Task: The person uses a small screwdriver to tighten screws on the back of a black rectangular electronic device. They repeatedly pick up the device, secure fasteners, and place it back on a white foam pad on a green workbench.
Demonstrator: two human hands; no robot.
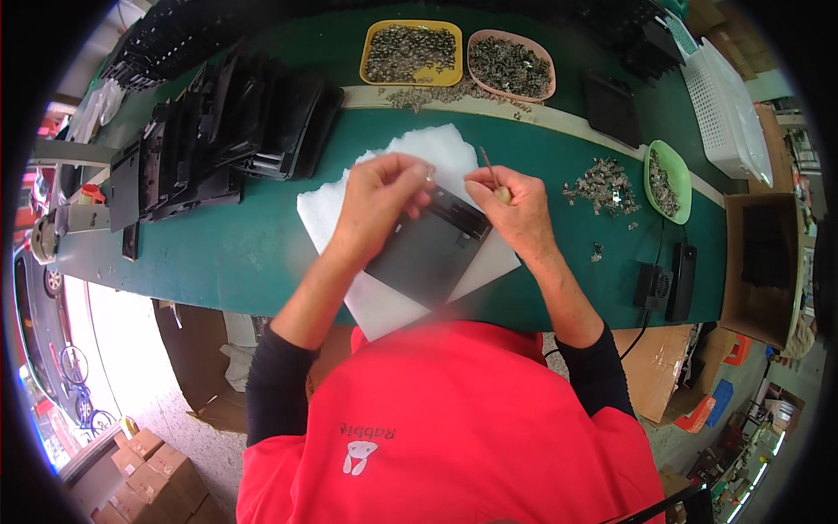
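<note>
Frame centre: flat dark grey plastic panel (429, 253), rectangular, lying on a white foam sheet (384, 306) on the green worktop (253, 253). Left hand (377, 199) pinches a small shiny metal clip (429, 175) at the panel's top edge; right hand (515, 210) grips a thin wooden-handled pick (491, 175). Three shallow trays of metal clips: yellow (411, 52), pink (511, 65), green (668, 182). Black panels stacked upper left (236, 131).
</note>
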